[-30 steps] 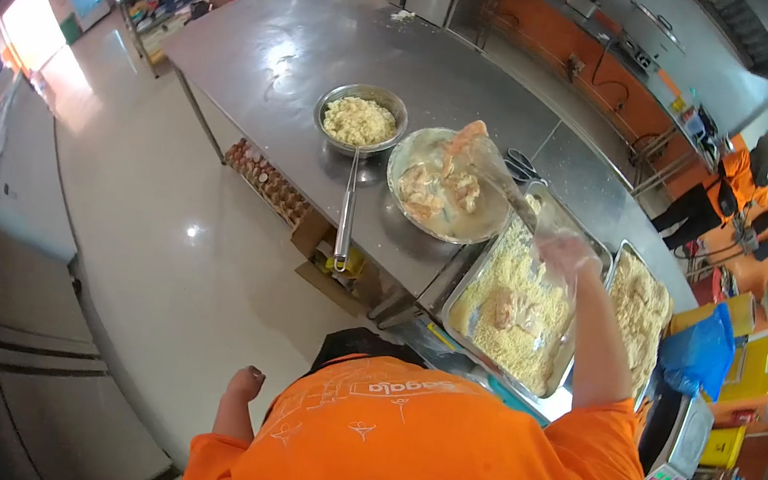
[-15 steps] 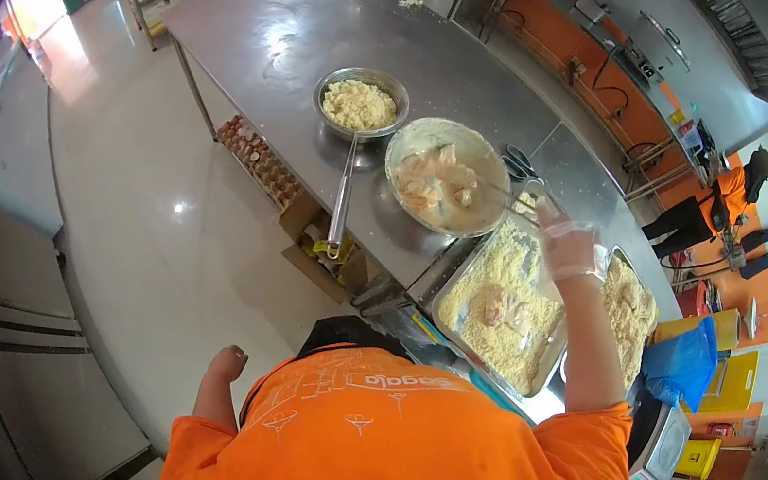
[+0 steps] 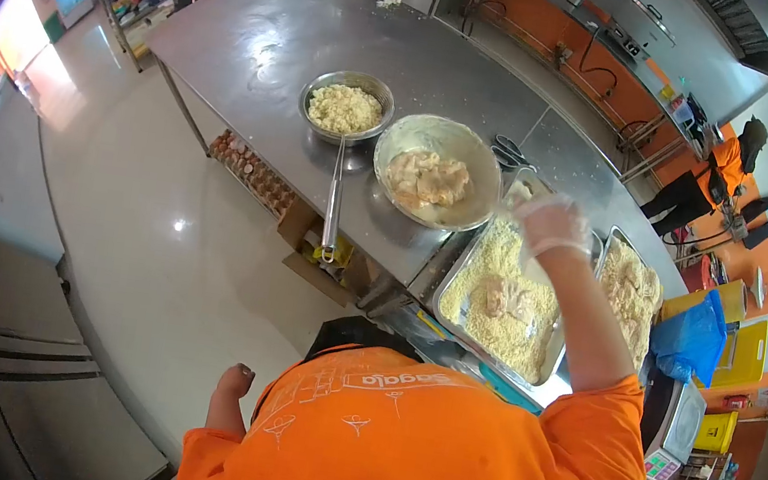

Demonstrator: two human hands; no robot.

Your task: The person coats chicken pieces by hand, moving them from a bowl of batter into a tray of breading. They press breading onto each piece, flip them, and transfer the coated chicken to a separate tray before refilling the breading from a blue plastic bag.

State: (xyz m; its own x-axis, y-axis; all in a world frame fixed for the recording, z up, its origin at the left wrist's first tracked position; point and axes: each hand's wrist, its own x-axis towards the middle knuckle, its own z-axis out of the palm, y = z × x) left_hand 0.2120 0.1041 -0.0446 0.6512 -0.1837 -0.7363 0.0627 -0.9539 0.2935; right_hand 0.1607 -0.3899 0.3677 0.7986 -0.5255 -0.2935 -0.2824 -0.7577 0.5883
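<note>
The right hand (image 3: 553,226), in a clear glove, hovers over the far end of the crumb tray (image 3: 456,285), its fingers bunched; whether they pinch anything I cannot tell. The coated piece (image 3: 505,299) lies in the crumbs below and nearer the body than those fingers, its long axis roughly across the tray. The batter bowl (image 3: 434,184) sits just left of the hand, with the smaller crumb bowl (image 3: 345,108) and a long-handled ladle (image 3: 333,203) beyond. The left hand (image 3: 234,384) hangs low, well apart, fingers curled and empty. A second tray (image 3: 630,292) lies right. The steel surface (image 3: 286,30) stretches far into a kitchen.
</note>
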